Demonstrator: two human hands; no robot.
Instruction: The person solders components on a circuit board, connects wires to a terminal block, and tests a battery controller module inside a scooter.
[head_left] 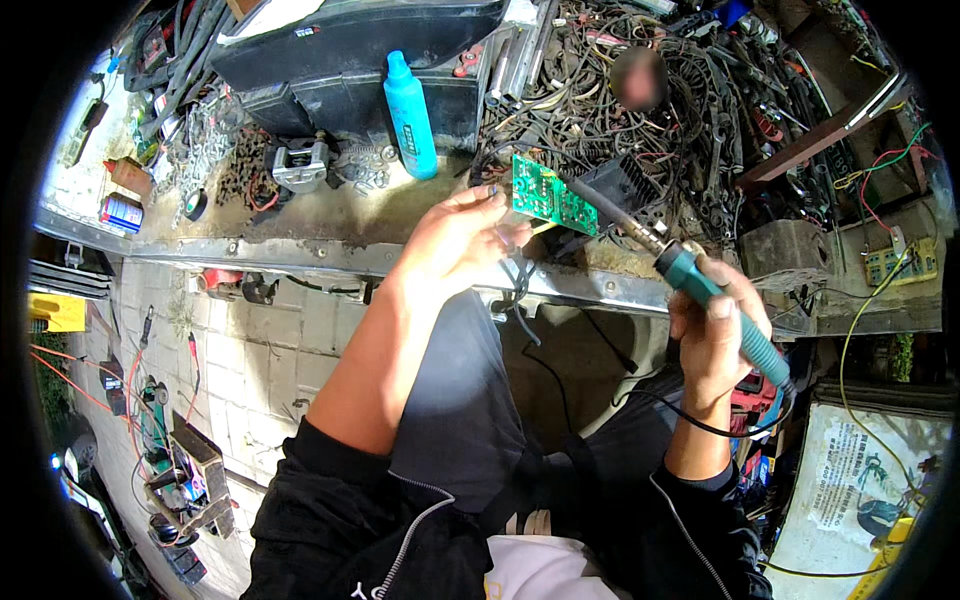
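From the head of the person at the bench [330, 222] comes the one view I follow, through the left of two fisheye cameras worn side by side. It faces down and somewhat forward, from above the person's side of the bench. Nearest the lens lies the black jacket [335, 540], this side of the bench; the left hand [450, 235] and right hand [718, 322] are farther out, near the bench's front edge [390, 262]. The wide lens also takes in the paved floor [270, 345] before the bench and the cables [575, 105] upon it. That edge bows; both sides round off to black.
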